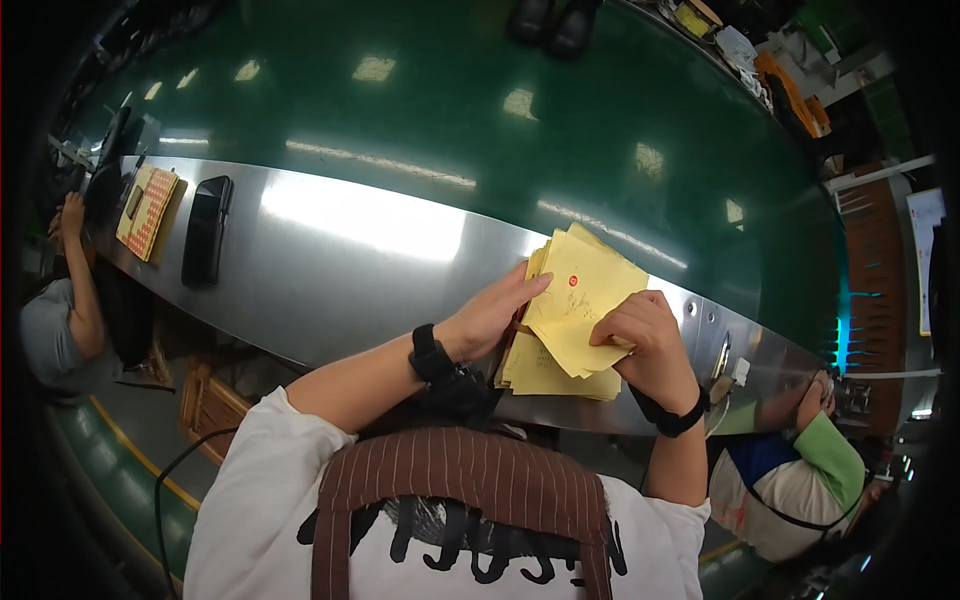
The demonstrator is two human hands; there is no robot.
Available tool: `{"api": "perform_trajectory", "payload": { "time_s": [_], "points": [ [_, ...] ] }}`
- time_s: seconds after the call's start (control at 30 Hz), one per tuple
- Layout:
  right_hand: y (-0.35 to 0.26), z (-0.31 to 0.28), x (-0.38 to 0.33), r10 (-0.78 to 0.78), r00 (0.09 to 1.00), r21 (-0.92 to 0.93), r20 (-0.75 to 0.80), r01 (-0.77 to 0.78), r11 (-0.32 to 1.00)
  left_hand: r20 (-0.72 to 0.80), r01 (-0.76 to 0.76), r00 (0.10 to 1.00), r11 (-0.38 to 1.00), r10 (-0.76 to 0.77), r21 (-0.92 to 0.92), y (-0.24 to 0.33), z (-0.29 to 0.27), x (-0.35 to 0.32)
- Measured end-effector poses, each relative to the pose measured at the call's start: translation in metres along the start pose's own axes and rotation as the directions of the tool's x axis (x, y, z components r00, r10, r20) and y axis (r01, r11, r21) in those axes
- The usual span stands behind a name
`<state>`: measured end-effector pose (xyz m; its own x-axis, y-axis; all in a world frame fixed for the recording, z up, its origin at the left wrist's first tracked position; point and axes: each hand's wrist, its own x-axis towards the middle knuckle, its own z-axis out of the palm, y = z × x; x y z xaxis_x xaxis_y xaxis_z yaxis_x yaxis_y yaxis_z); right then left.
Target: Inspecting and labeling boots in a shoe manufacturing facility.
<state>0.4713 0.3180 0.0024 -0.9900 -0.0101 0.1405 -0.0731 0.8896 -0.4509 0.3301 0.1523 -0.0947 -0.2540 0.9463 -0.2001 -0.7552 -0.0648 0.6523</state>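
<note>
A stack of yellow paper sheets lies before me over the metal bench, its upper sheets bearing a small red round mark and some handwriting. My left hand grips the stack's left side, thumb on top and fingers hidden beneath. The top sheets' near right corner is pinched between the thumb and fingers of my right hand, bent up from the lower sheets. Black bands circle both my wrists.
A metal bench runs across, with a green surface beyond it. To the left lie a black phone and a patterned yellow booklet. Co-workers sit at far left and right. Black shoes show at the top.
</note>
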Motion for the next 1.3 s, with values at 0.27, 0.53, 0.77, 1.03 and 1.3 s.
{"api": "perform_trajectory", "payload": {
  "time_s": [0.27,0.53,0.77,1.03,1.3],
  "points": [
    [0.019,0.022,0.003,0.296,0.954,0.243,-0.052,-0.276,0.930,0.046,0.017,0.999,0.995,-0.021,0.101,0.001,-0.009,0.008],
    [0.055,0.038,0.020,0.352,0.934,0.368,-0.061,-0.307,0.878,-0.004,-0.108,0.993,0.896,0.121,0.430,0.015,-0.019,-0.033],
    [0.030,0.036,0.030,0.067,0.883,-0.155,-0.465,-0.155,0.976,0.242,-0.293,0.927,0.152,0.287,0.944,0.013,-0.012,-0.074],
    [-0.034,0.047,-0.004,-0.004,0.999,0.045,0.040,0.002,0.999,0.179,-0.221,0.968,0.253,0.177,0.942,0.010,-0.015,-0.073],
    [-0.046,0.050,0.000,-0.095,0.989,-0.215,0.115,0.119,0.969,0.100,-0.206,0.960,0.416,0.263,0.886,0.011,-0.016,-0.067]
  ]
}}
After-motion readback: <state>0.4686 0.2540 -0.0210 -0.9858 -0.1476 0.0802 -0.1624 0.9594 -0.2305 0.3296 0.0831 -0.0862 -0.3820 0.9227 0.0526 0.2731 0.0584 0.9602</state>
